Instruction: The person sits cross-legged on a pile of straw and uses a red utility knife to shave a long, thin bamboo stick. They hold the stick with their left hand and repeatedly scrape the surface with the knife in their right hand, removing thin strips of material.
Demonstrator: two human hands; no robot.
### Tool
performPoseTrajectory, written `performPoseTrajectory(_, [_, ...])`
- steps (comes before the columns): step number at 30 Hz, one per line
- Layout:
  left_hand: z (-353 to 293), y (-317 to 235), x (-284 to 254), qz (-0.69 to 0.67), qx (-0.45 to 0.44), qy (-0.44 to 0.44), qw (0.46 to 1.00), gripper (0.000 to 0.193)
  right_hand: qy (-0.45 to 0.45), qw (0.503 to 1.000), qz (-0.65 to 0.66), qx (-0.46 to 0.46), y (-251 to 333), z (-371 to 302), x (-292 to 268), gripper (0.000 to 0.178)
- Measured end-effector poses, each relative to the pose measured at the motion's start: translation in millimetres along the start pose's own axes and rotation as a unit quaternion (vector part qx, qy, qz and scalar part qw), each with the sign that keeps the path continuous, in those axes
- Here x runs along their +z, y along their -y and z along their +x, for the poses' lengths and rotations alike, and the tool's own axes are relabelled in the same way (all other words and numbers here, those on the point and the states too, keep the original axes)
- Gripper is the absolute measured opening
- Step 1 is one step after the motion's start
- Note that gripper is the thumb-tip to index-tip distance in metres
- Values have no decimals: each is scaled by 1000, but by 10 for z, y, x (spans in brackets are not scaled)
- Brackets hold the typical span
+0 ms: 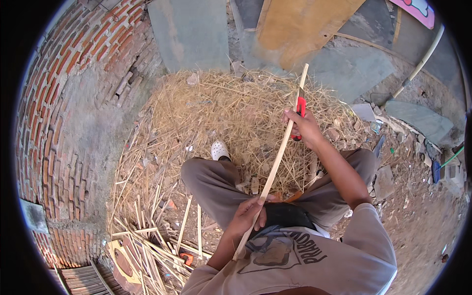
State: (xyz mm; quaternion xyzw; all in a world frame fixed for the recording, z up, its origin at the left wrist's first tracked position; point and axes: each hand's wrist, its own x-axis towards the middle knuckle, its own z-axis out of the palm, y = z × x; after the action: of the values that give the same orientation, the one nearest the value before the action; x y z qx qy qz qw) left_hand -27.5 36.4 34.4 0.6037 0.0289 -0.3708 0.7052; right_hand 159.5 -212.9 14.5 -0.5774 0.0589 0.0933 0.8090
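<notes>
A long pale strip, seemingly bamboo (pixel 277 164), slants from my waist up to the far right, its upper end reaching past my right hand. My left hand (pixel 247 215) is closed round its lower part, close to my lap. In my right hand (pixel 307 130) is a red utility knife (pixel 301 105), its blade lying along the strip's upper part. The right fingers are wrapped round the knife and touch the strip. Across my lap lies a black pad (pixel 282 215), partly under the left hand.
Straw-like shavings (pixel 211 115) are heaped in front of my legs. Loose strips (pixel 157 258) are piled at lower left, with an orange object (pixel 187 258) among them. A brick wall (pixel 54 147) stands left; boards (pixel 189 37) lean at the back. Rubble (pixel 386 179) lies right.
</notes>
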Motion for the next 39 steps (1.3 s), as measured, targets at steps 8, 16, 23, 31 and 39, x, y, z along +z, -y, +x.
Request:
performPoseTrajectory(8, [-681, -1100, 557, 199, 598, 50, 775, 49, 26, 999, 23, 6, -65, 136, -72, 35])
performPoseTrajectory(16, [-579, -1548, 1073, 194, 626, 101, 748, 46, 49, 998, 13, 45, -144, 120, 15, 35])
performPoseTrajectory(23, [-441, -1483, 1189, 195, 693, -4, 694, 48, 62, 996, 19, 59, -194, 98, 13, 37])
performPoseTrajectory(31, [-319, -1519, 767, 157, 642, 287, 693, 37, 65, 995, 31, 65, -172, 87, 19, 37])
performPoseTrajectory(39, [-250, -1496, 568, 125, 515, 470, 706, 35, 45, 996, 31, 70, -183, 69, -55, 36])
